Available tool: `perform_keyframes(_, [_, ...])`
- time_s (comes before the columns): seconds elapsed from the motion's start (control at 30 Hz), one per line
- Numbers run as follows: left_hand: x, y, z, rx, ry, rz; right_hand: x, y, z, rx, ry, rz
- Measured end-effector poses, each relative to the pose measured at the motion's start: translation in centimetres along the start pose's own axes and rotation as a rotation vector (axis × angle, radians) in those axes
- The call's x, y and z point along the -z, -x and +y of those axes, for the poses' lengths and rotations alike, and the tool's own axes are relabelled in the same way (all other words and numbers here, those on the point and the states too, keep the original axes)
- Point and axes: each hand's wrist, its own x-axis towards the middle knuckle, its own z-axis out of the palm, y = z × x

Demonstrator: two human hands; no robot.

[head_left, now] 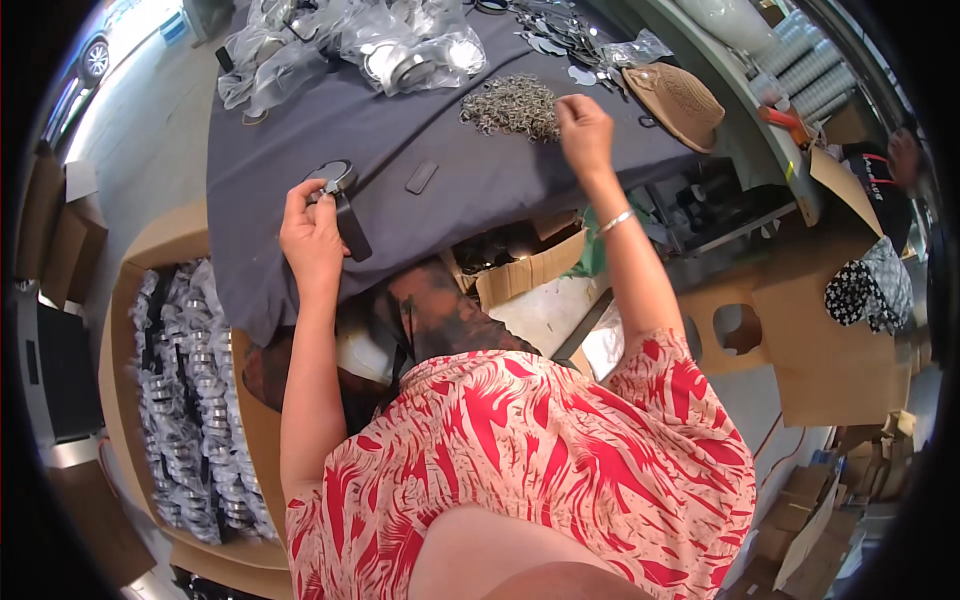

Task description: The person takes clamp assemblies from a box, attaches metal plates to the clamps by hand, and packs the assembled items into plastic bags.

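Observation:
My left hand [312, 240] is closed around a black part with a round, silver-rimmed head and a flat black arm [352, 228], near the table's front left edge. The round head points away from me. At the right side of a pile of small metal rings or clips [505, 106], my right hand [587, 138] has its fingers pinched together. Whatever sits between those fingertips is too small or hidden to make out. A small dark rectangular block [421, 177] lies on the cloth between my hands.
Dark cloth covers the table [260, 165]. Clear plastic bags of round metal parts [410, 55] lie at the back, flat metal pieces [560, 35] further right. A tan woven hat [678, 100] rests at the right edge. A carton [115, 330] of wrapped parts stands left.

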Motion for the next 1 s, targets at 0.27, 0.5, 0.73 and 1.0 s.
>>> perform_keyframes(0.27, [-0.2, -0.3, -0.1, -0.017, 0.009, 0.008, 1.9, -2.9, 4.9, 0.003, 0.380, -0.294])
perform_keyframes(0.5, [-0.1, -0.1, 0.1, 0.001, 0.009, -0.008, 3.3, -1.0, 4.6, -0.188, 0.261, -0.453])
perform_keyframes(0.73, [0.2, -0.1, -0.4, -0.041, 0.008, 0.004, 2.9, -0.8, 4.8, 0.000, 0.367, -0.473])
perform_keyframes(1.0, [0.1, -0.4, -0.5, -0.058, -0.011, -0.040, 2.9, -0.5, 3.2, -0.032, 0.133, -0.168])
